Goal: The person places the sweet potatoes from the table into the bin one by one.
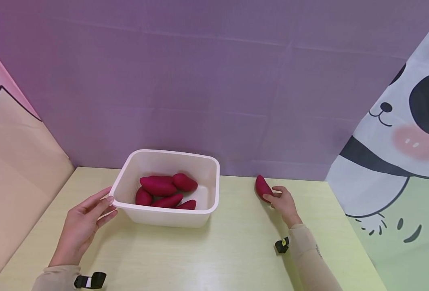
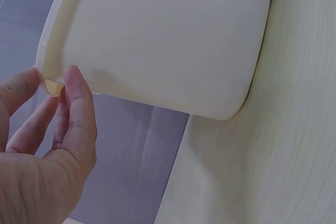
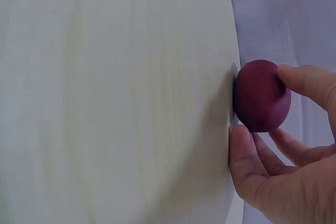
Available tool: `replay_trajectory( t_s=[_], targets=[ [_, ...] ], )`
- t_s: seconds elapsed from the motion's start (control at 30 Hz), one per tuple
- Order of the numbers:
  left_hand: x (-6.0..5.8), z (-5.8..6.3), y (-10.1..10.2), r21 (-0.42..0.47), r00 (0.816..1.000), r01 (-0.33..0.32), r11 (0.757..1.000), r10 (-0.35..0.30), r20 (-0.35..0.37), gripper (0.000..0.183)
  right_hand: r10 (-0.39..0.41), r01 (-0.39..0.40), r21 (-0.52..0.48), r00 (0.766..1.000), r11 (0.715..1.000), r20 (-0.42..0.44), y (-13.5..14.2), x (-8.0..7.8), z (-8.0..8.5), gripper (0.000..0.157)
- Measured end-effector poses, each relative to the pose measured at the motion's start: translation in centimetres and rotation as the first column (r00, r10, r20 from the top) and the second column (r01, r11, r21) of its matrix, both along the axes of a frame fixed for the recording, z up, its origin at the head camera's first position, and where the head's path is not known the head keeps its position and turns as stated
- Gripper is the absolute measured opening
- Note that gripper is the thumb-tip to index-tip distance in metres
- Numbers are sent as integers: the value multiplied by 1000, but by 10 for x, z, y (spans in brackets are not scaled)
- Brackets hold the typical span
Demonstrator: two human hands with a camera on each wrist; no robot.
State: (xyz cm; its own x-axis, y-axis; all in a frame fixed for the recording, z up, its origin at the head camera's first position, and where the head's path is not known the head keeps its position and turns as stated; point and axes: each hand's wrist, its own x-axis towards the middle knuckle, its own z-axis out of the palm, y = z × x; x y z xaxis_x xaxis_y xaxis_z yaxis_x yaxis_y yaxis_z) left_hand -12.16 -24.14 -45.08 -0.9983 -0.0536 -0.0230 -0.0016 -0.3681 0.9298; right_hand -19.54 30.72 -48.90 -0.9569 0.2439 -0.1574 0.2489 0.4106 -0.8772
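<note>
A white plastic bin (image 1: 176, 218) stands at the back left of the table, with several red-purple sweet potatoes (image 1: 158, 186) lying inside. At the bin's left front corner my left hand (image 1: 81, 226) pinches the rim; in the left wrist view the thumb and fingers (image 2: 79, 103) sit on either side of that rim. My right hand (image 1: 284, 206) holds another sweet potato (image 1: 262, 188) by its near end, near the table's back edge. Seen from the right wrist, the sweet potato (image 3: 261, 98) lies between thumb and fingertips, close over the table surface.
The pale wood table (image 1: 200, 258) ends at a purple cloth backdrop (image 1: 207, 89). A panda-print sheet (image 1: 381, 161) borders the right side and a beige and pink sheet (image 1: 14, 161) the left. Small black devices (image 1: 91, 280) are worn on both wrists.
</note>
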Motion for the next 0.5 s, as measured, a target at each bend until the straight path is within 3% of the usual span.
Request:
replay_trajectory(
  t_s=[0.5],
  targets=[
    [0,0,1,1,1000,0,1000,0,-8,33,-16,16,-3,1000,1000,6,-1,2,0,55]
  ],
)
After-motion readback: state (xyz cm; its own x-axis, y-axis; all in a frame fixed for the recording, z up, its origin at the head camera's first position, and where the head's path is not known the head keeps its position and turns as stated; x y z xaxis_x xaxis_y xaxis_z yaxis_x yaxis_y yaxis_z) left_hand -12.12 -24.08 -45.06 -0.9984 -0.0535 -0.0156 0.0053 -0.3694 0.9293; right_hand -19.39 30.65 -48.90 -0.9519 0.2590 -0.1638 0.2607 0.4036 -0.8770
